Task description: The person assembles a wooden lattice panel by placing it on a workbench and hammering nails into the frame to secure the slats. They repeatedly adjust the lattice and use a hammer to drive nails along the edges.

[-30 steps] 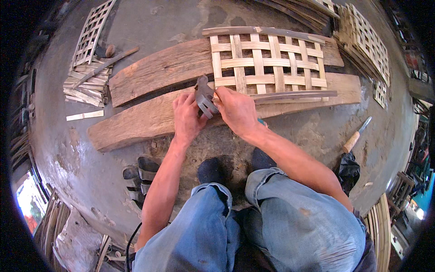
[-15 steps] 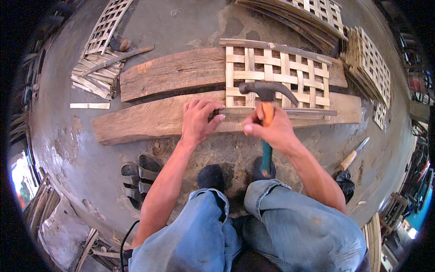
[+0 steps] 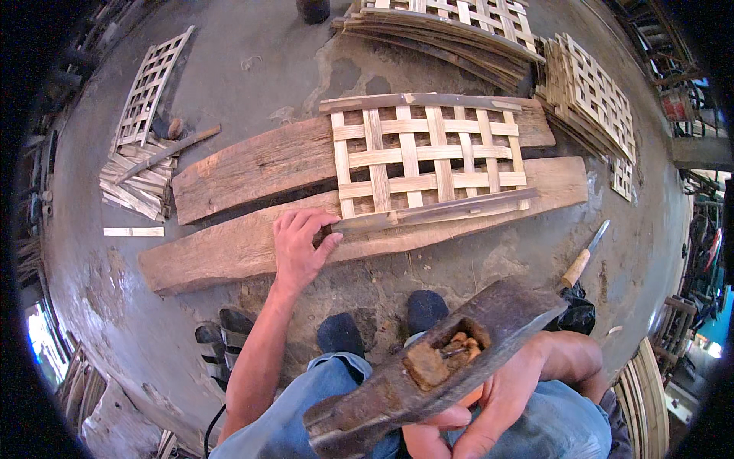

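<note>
A claw hammer point(image 3: 508, 314) fills the lower right, its dark metal head raised close to me. My right hand point(image 3: 516, 394) is closed round its orange handle. On two thick wooden planks point(image 3: 210, 252) lies a woven bamboo lattice panel point(image 3: 378, 164), with dark split-bamboo strips along its far and near edges. My left hand point(image 3: 300, 246) pinches the left end of the near edge strip point(image 3: 466, 207) between thumb and fingers, beside the panel's near left corner. The hammer hangs well clear of the panel.
Loose bamboo strips point(image 3: 134, 180) with a stick point(image 3: 172, 151) across them lie left, below another lattice panel point(image 3: 153, 88). Panel stacks point(image 3: 451, 46) stand far and right point(image 3: 585, 115). A wooden-handled knife point(image 3: 587, 256) lies right; sandals point(image 3: 235, 329) sit near my left arm.
My right hand has lifted the hammer from over the near strip up towards me, down and right in view. My left hand keeps its pinch at the strip's left end. The view has shifted.
</note>
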Motion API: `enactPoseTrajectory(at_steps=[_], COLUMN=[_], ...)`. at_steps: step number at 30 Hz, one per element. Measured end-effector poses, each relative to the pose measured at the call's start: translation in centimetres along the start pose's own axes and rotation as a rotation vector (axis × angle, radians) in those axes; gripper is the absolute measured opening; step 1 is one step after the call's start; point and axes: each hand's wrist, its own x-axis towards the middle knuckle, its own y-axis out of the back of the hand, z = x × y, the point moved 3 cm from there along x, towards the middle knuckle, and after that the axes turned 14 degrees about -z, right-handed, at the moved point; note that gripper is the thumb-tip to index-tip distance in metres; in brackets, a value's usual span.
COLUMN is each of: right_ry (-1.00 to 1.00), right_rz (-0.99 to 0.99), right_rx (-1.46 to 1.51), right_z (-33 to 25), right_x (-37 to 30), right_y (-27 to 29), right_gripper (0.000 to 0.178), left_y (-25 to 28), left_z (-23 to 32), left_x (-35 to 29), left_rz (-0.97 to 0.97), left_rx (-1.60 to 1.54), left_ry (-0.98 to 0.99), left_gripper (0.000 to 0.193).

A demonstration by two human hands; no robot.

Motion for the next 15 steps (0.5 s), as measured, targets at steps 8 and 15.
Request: enactPoseTrajectory(at_steps=[8, 15], right_ry=[0.118, -0.086], right_rz=[-0.182, -0.074], right_rx=[0.034, -0.3], right_z=[0.8, -0.9], right_x=[0.6, 0.8], right_y=[-0.2, -0.8], right_gripper=[0.041, 0.027], left_y=[-0.2, -0.2], left_z=[0.4, 0.8], left_x=[0.2, 0.8], left_rz=[-0.021, -0.01], left_rx=[-0.036, -0.055], left_ry=[0.006, -0.02], left_gripper=[0.03, 0.03])
